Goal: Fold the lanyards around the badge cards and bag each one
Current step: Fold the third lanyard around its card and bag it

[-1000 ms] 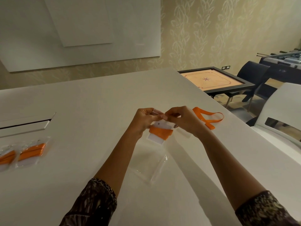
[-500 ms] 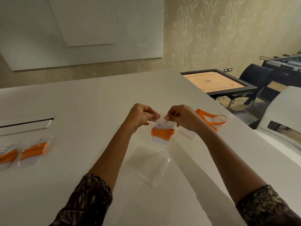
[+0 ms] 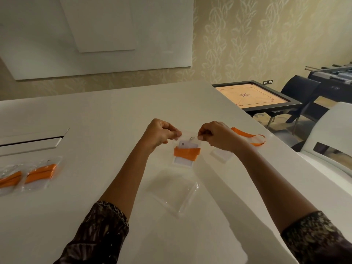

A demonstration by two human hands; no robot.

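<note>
A white badge card with an orange lanyard [image 3: 186, 152] wrapped across it sits inside a small clear bag [image 3: 185, 162] held over the white table [image 3: 95, 115]. My left hand [image 3: 162, 133] pinches the bag's top left corner. My right hand [image 3: 215, 135] pinches the top right corner. A metal ring shows at the card's top, between my thumbs. Another loose orange lanyard [image 3: 249, 137] with its white badge card [image 3: 222, 156] lies on the table behind my right wrist.
Two bagged lanyards [image 3: 41, 173] lie at the table's left edge. Empty clear bags [image 3: 175, 193] rest on the table under my forearms. A cable slot [image 3: 30, 142] is at the left. A carrom table [image 3: 253, 96] and chairs [image 3: 331, 134] stand to the right.
My hands have spread apart along the bag's top edge, and the bagged card has sunk a little lower between them.
</note>
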